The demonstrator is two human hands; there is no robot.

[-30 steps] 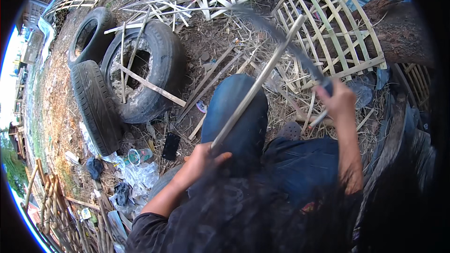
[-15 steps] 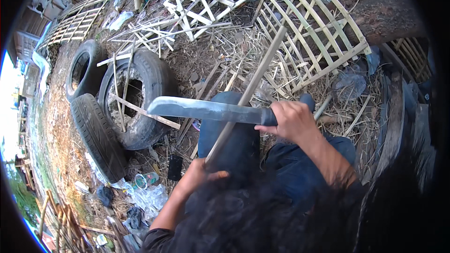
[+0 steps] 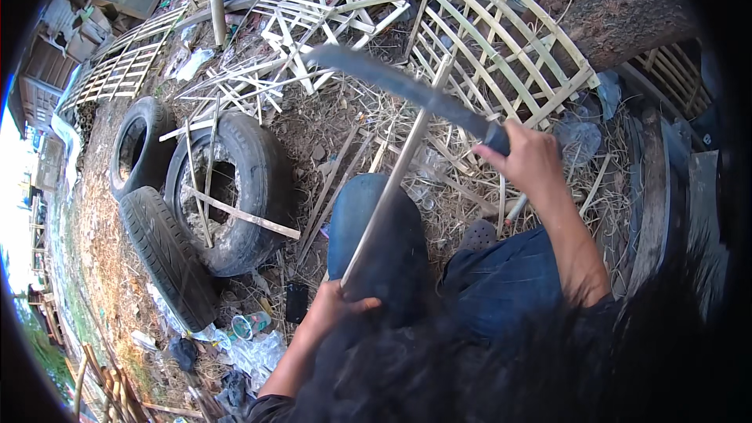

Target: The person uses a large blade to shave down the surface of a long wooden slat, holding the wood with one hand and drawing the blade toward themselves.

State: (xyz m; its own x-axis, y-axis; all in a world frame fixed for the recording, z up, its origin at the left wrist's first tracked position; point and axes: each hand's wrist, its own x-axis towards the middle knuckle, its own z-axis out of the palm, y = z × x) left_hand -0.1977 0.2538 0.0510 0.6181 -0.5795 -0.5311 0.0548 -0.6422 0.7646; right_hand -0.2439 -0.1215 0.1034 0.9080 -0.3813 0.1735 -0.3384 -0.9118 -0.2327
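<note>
My left hand [image 3: 333,309] is closed round the lower end of a long bamboo strip [image 3: 389,192]. The strip slants up and away to the right, past my bent knee in blue jeans [image 3: 366,215]. In my right hand [image 3: 531,158] is the dark handle of a machete [image 3: 384,82]. Its long blade, slightly blurred, points up and left and crosses over the strip near the strip's far end. Whether blade and wood touch, I cannot tell. Dark hair blurs the bottom of the view and hides part of my lap.
Three old tyres [image 3: 270,188] lie at the left, thin sticks across one. Woven bamboo lattice panels [image 3: 501,39] and loose slats [image 3: 235,86] spread out ahead. A thick log [image 3: 627,16] lies far right. Plastic litter [image 3: 258,352] and bamboo shavings [image 3: 439,164] cover the ground.
My right hand has moved up and to the right with the machete, its blade now tilted and further along the strip. My left hand keeps its hold.
</note>
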